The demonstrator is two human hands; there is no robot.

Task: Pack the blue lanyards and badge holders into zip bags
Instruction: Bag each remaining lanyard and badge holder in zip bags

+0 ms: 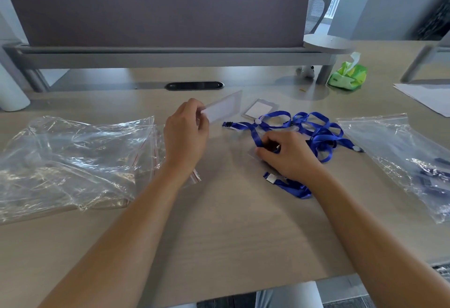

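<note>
My left hand (186, 134) pinches a clear badge holder (224, 107) by its near end and holds it tilted above the desk. My right hand (289, 155) pinches the clip end of a blue lanyard (257, 137), on top of another clear badge holder (259, 159) lying flat. Several blue lanyards (319, 132) lie tangled to its right, and one blue strap end (292, 187) runs under my right wrist. A third badge holder (259, 108) with a white card lies behind the tangle. A pile of empty zip bags (73, 159) lies at the left.
A zip bag (409, 161) with dark items inside lies at the right. A green tissue pack (348, 75) and a small figure (306, 71) stand by the shelf leg. White paper (428, 97) lies far right. A desk divider (158, 8) closes the back.
</note>
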